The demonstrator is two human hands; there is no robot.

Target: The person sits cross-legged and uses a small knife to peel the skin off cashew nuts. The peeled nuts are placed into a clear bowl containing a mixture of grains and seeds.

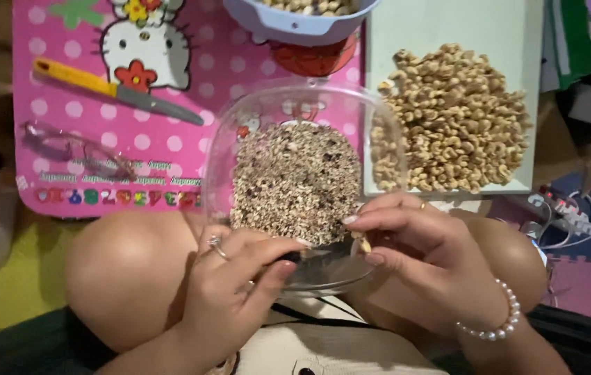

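While the left hand (240,278) grips a small knife (323,251), the right hand (406,243) pinches a nut (363,244) over the clear bowl (295,180) of peels on the lap.

A pink polka-dotted mat (191,90) is spread on the floor. On it, a yellow-handled knife (115,90) is laid at ten o'clock, with clear glasses (76,149) below. At two o'clock, a pale board (518,42) is covered by a heap of nuts (455,121). A lilac bowl (295,24) is set at twelve.
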